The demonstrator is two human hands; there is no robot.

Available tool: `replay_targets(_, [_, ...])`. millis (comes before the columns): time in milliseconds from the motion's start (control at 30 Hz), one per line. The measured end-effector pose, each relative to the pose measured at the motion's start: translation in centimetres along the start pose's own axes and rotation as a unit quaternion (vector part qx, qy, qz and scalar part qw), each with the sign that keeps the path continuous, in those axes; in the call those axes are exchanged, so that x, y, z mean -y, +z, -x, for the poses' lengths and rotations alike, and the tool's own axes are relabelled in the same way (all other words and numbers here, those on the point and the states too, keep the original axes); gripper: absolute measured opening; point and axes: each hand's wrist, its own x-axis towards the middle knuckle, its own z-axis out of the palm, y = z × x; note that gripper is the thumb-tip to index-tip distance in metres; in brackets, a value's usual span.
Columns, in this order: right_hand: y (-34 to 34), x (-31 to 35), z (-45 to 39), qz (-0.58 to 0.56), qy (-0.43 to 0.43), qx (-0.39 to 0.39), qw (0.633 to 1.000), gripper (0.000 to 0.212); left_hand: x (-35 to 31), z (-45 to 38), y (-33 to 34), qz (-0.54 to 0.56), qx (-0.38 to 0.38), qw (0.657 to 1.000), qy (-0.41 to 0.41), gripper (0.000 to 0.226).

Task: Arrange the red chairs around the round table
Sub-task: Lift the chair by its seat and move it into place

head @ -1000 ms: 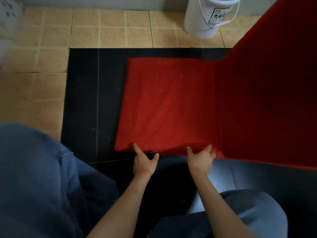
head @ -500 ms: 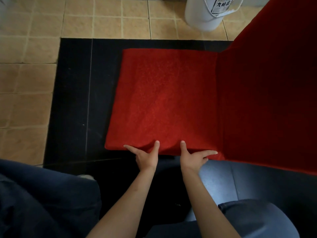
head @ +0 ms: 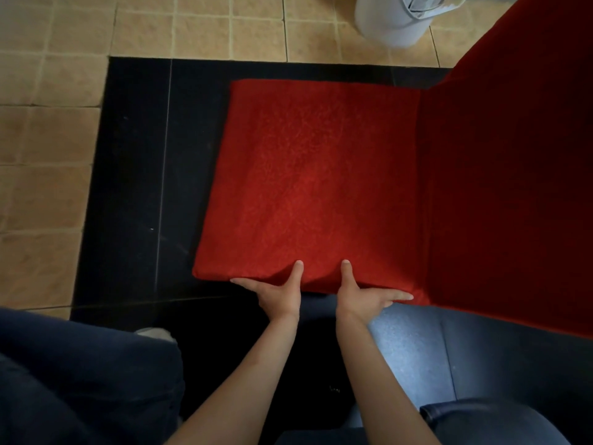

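Note:
A red fabric-covered chair [head: 314,187] fills the middle and right of the head view, its seat flat and its backrest rising at the right. My left hand [head: 279,292] grips the seat's near edge, thumb on top and fingers along the edge. My right hand [head: 362,297] holds the same edge just to the right, thumb up on the fabric and fingers stretched toward the backrest. The round table is not in view.
The chair stands over a black floor strip [head: 138,187] bordered by beige tiles [head: 48,139]. A white bucket [head: 398,20] stands at the top right. My legs in blue jeans [head: 80,380] fill the bottom, and a blue seat [head: 417,348] lies under the chair's near edge.
Both thumbs have moved up onto the seat top and the fingers have spread along the edge. The chair sits lower and closer in the frame. My left leg has drawn back.

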Motion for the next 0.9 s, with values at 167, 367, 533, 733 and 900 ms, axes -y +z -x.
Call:
replay_targets(167, [0.5, -0.9, -0.2, -0.071, -0.013, -0.004, 0.997, 0.136, -0.1, -0.6, 1.2, 0.052, -0.006, 0.999, -0.002, 0.141])
replay_targets(367, [1.4, -2.4, -1.4, -0.125, -0.056, 0.003, 0.991, 0.136, 0.9, -1.4, 2.1, 0.096, -0.017, 0.995, 0.036, 0.142])
replay_targets(533, [1.9, -3.3, -2.0, -0.135, -0.064, -0.022, 0.988, 0.136, 1.4, -1.9, 2.7, 0.151, -0.051, 0.986, 0.045, 0.139])
replay_targets(733, [2.7, -3.8, -2.5, -0.153, -0.098, -0.034, 0.983, 0.136, 1.2, -2.3, 3.0, 0.177, -0.060, 0.982, 0.024, 0.135])
replay_targets(900, [2.5, -3.1, -2.0, -0.171, -0.091, -0.035, 0.980, 0.132, 1.0, -2.5, 3.0, 0.175, -0.055, 0.983, 0.023, 0.135])
